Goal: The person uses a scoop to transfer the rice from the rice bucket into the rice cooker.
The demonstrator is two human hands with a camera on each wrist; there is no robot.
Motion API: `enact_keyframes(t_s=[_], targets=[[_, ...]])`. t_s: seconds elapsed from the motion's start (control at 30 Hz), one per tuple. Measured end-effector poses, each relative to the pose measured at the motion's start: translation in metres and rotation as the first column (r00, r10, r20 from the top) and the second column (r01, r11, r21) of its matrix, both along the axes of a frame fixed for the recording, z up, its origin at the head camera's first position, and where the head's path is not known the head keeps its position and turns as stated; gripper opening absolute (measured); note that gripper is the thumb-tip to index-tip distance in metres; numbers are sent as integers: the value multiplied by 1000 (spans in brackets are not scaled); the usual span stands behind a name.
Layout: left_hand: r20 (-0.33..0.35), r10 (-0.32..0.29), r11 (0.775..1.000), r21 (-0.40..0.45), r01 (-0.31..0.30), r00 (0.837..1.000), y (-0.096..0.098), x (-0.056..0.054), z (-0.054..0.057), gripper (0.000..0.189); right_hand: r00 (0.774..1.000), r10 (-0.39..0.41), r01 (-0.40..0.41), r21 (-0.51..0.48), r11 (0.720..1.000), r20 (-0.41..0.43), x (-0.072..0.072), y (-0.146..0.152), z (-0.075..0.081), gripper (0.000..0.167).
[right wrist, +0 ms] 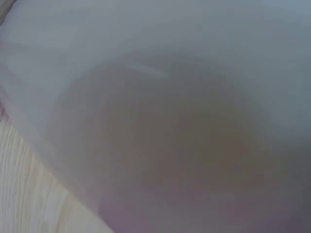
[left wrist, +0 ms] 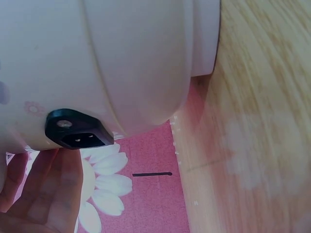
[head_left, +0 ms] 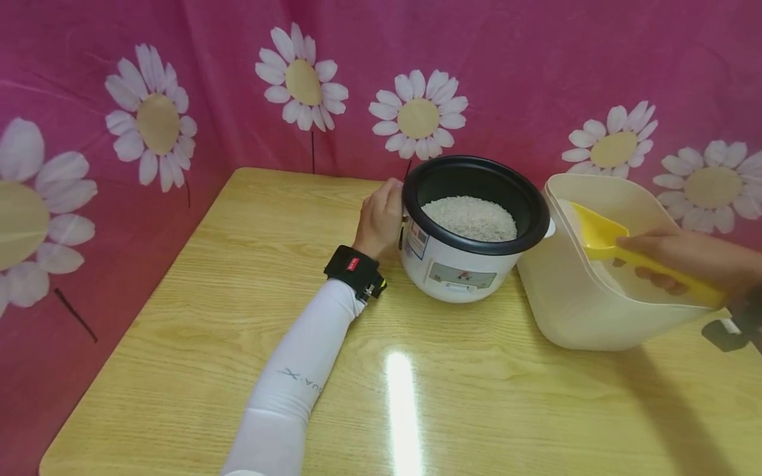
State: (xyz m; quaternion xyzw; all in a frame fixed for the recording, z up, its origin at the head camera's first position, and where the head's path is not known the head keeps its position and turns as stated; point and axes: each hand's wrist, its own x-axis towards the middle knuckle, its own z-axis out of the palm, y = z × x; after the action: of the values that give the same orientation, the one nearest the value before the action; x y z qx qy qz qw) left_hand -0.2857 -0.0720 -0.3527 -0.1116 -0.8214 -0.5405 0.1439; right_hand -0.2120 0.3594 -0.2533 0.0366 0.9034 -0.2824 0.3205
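Note:
A white rice cooker (head_left: pixel 458 281) with a black inner pot holds white rice (head_left: pixel 470 218). My left hand (head_left: pixel 379 221) touches the cooker's left side, its fingers fairly straight in the left wrist view, with the fingertips hidden behind the cooker body. Beside those fingers is a black power socket (left wrist: pixel 77 128). My right hand (head_left: pixel 673 258) grips the handle of a yellow scoop (head_left: pixel 595 228) inside the mouth of a cream-coloured bin (head_left: pixel 571 304). The bin leans against the cooker's right side. The bin's pale wall (right wrist: pixel 146 29) fills most of the right wrist view, blurred.
Both containers stand on a light wooden table (head_left: pixel 238 297), toward its back edge. A pink cloth (head_left: pixel 506 66) with white daisies hangs behind and at the left. A strip of light reflects off the tabletop in front.

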Motion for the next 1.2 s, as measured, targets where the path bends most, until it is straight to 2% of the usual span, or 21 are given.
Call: enact_keyframes(t_s=[0.23,0.4,0.5,0.73,0.97,1.2], targets=[[12,-5,1000,8,5,1000,1,-1,-1,45,998,-54,55,-53,997,24,2,1,5,51],[11,-8,1000,9,8,1000,1,-1,0,45,989,-144,145,-86,986,18,6,7,8,61],[12,-8,1000,8,8,1000,1,0,2,45,986,-165,166,-91,982,13,10,8,11,64],[7,-4,1000,4,4,1000,2,1,-1,46,978,-210,209,-126,970,6,20,10,12,46],[4,-2,1000,2,2,1000,2,0,-3,47,979,-193,184,-119,976,-69,21,14,9,47],[6,-1,1000,2,1,1000,2,1,0,46,974,-196,175,-169,970,-118,22,20,5,39]])
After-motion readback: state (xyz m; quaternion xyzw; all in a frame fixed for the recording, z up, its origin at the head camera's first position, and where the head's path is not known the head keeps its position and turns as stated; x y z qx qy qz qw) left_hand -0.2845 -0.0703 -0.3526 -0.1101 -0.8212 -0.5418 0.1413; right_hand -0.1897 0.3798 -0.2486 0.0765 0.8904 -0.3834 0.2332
